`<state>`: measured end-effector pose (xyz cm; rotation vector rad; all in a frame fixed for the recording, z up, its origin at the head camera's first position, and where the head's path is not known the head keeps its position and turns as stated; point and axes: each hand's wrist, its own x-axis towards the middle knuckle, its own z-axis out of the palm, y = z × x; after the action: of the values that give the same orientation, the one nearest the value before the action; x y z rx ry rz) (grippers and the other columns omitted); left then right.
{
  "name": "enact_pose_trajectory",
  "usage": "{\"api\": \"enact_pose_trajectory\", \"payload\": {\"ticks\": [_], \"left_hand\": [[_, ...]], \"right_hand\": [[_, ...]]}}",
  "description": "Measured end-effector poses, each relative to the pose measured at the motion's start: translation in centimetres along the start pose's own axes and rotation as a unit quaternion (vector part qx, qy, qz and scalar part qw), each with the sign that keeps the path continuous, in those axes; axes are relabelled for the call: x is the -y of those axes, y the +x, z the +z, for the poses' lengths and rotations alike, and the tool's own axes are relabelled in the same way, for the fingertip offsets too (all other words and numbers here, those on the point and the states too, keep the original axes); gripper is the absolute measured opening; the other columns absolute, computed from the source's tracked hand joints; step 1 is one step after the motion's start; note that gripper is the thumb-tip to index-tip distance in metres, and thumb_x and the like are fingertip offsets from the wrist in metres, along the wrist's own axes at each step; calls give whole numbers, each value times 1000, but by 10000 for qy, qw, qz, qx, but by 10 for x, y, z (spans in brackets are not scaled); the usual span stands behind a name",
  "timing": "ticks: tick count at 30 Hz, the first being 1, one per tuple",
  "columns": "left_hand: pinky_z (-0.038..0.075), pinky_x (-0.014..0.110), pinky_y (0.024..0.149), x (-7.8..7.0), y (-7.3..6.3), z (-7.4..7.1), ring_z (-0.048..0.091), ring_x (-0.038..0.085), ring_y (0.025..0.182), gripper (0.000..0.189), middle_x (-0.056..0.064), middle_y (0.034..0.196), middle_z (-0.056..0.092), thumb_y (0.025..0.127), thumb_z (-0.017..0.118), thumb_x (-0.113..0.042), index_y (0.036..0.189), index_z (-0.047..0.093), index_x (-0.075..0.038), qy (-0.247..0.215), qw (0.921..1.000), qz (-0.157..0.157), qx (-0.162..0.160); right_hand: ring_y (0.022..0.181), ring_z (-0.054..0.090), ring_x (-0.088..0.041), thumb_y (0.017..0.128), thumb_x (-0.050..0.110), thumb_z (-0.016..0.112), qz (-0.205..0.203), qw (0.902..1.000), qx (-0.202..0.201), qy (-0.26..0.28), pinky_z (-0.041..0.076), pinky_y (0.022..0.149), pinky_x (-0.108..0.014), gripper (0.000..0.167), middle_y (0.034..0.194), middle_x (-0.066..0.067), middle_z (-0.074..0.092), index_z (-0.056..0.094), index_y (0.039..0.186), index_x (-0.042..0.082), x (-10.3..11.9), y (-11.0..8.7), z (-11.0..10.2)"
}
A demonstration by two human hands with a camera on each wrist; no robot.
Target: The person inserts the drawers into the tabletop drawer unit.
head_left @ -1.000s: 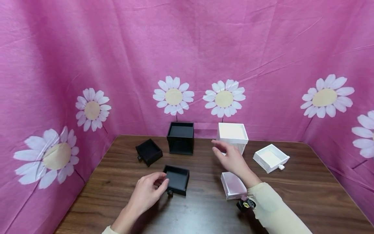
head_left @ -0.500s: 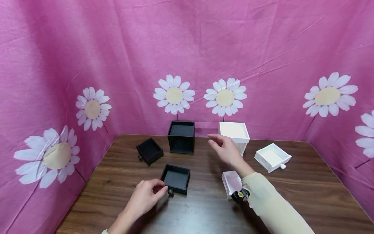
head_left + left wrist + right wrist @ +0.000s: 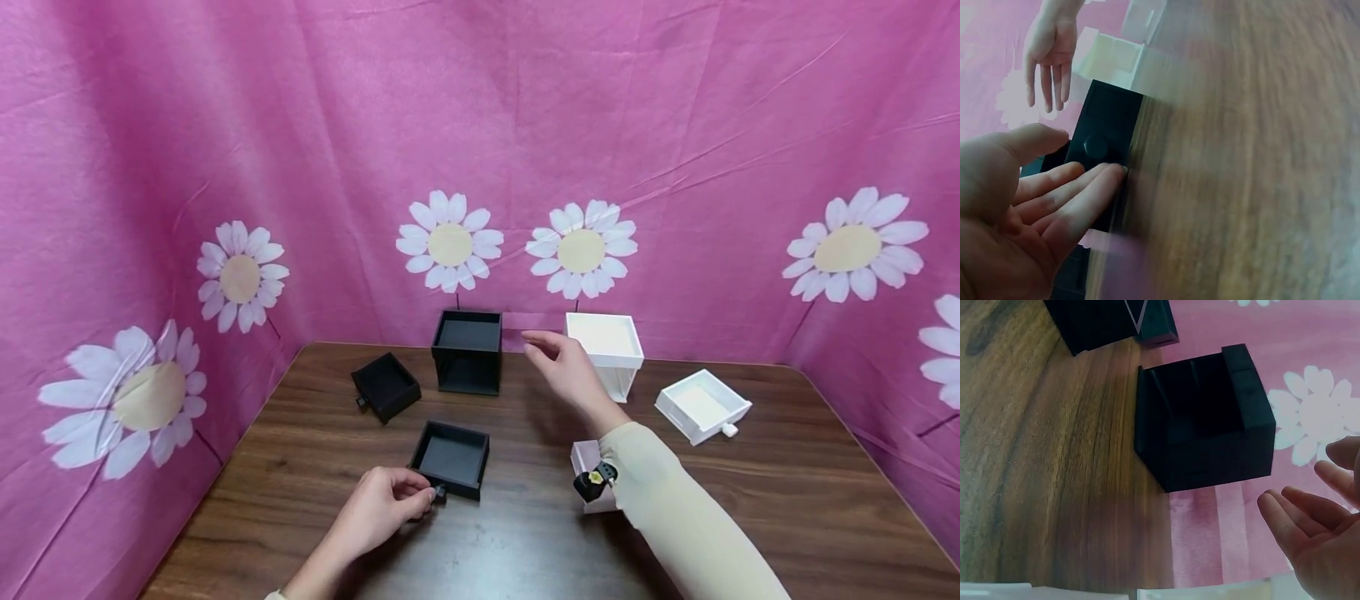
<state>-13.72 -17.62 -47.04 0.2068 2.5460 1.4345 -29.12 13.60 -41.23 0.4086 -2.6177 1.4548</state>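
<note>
My left hand [image 3: 384,507] is at the knob [image 3: 439,493] of a black drawer [image 3: 452,457] lying on the table. In the left wrist view the thumb and extended fingers are on either side of the round knob [image 3: 1095,147], which shows between them; no grip is visible. My right hand [image 3: 564,365] hovers with loosely extended fingers between an open-fronted black box [image 3: 467,354] and a white box [image 3: 606,342], holding nothing. The right wrist view shows that hand [image 3: 1322,537] beside the black box [image 3: 1219,456], apart from it. Below my right forearm lies a white drawer [image 3: 585,457], partly hidden.
A second black drawer [image 3: 386,387] sits at the left on the wooden table [image 3: 517,533]. Another white drawer [image 3: 702,404] with a white knob is at the right. Behind the table hangs a pink curtain [image 3: 337,150] printed with daisies.
My left hand has moved slightly down, from the black drawer's left side to its knob. My right hand has moved up and left, away from the white box's front toward the black box.
</note>
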Motion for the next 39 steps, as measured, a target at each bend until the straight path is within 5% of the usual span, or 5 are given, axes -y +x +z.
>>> {"api": "enact_pose_trajectory", "payload": {"ticks": [6,13,26,39], "left_hand": [[69,29,71,7,1,3,81,24,82,20,18,92,82,100,75,-9,106,77,11,-1092,9936,-139,261],[70,33,77,12,2,9,82,24,88,26,26,102,81,102,73,-7,111,74,17,-1767,9822,-441,460],[69,32,74,13,6,15,80,16,79,32,23,97,82,102,74,-11,114,74,18,-2216,9705,-871,376],[69,31,73,13,12,14,81,16,76,34,17,89,82,104,72,-16,114,75,16,-2304,9647,-1122,613]], "right_hand": [[129,68,-35,109,20,64,210,9996,125,111,55,116,-53,39,143,-18,71,68,146,8,-4,10,7],[131,68,-32,110,26,64,438,9980,258,373,57,115,-50,43,148,-15,69,64,151,11,-13,23,18],[123,70,-26,111,31,64,790,9939,260,729,60,111,-46,46,152,-10,66,60,156,23,-16,39,35],[127,69,-28,111,30,63,726,9918,279,1013,59,112,-48,50,154,-12,64,56,159,19,-19,48,48]]}}
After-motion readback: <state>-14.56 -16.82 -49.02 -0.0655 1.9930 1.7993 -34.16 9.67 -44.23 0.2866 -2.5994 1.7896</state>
